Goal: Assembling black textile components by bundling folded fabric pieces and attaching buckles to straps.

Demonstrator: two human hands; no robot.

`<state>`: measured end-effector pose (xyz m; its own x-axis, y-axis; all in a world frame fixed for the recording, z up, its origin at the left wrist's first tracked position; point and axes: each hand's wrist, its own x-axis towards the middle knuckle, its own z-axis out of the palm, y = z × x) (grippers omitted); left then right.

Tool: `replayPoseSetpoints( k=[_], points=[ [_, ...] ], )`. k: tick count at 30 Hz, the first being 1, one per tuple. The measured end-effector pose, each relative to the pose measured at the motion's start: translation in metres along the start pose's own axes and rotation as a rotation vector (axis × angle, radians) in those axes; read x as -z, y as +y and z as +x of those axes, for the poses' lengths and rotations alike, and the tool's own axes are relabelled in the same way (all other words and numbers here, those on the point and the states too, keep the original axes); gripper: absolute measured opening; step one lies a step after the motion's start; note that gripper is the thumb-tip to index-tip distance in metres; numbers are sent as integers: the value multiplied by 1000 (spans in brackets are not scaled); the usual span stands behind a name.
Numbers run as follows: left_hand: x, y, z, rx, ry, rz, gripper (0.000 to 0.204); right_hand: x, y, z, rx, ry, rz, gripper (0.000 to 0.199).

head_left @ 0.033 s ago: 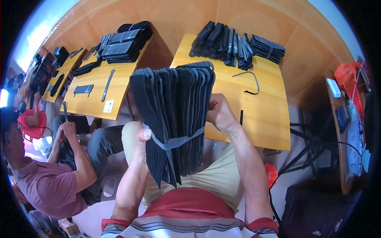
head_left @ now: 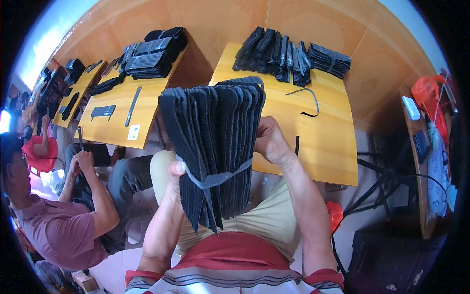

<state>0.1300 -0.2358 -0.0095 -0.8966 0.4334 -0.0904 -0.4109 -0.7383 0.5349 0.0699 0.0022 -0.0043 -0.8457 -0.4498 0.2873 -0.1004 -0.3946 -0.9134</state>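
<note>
A: Band's [head_left: 210, 182] front sags a bit lower round the bundle [head_left: 220, 127] now, yeah?
B: Yep, v. slightly. L hand [head_left: 175, 176] grips bundle's L side, thumb in front.
A: R hand [head_left: 269, 140]?
B: At its R side; fingertips hidden, can't tell grip.
A: Bundle's pos.?
B: Btwn hands, nr bench [head_left: 323, 152].

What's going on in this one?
A seated person holds up a thick bundle of black strips above their lap. The left hand grips its left side, thumb in front, while the right hand is at its right edge, fingertips partly hidden. A grey band crosses the bundle's front. On the yellow table ahead lie more dark bundles and a loose curved strip. A co-worker sits to the left.
</note>
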Motion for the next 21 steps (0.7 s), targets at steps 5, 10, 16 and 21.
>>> replayPoseSetpoints(
  k=[5,10,16,21],
  points=[
    [25,-5,-5,-106,-562,-146,47,-18,-5,-9,-36,14,150,31],
    [12,-4,-20,-3,21,-138,92,-42,-15,-18,15,96,187,30],
    [11,-7,-25,-9,-35,43,95,-65,-31,-41,-79,359,-62,44],
    [10,-9,-26,-12,-91,197,97,-64,-27,-45,16,299,152,48]
  ],
)
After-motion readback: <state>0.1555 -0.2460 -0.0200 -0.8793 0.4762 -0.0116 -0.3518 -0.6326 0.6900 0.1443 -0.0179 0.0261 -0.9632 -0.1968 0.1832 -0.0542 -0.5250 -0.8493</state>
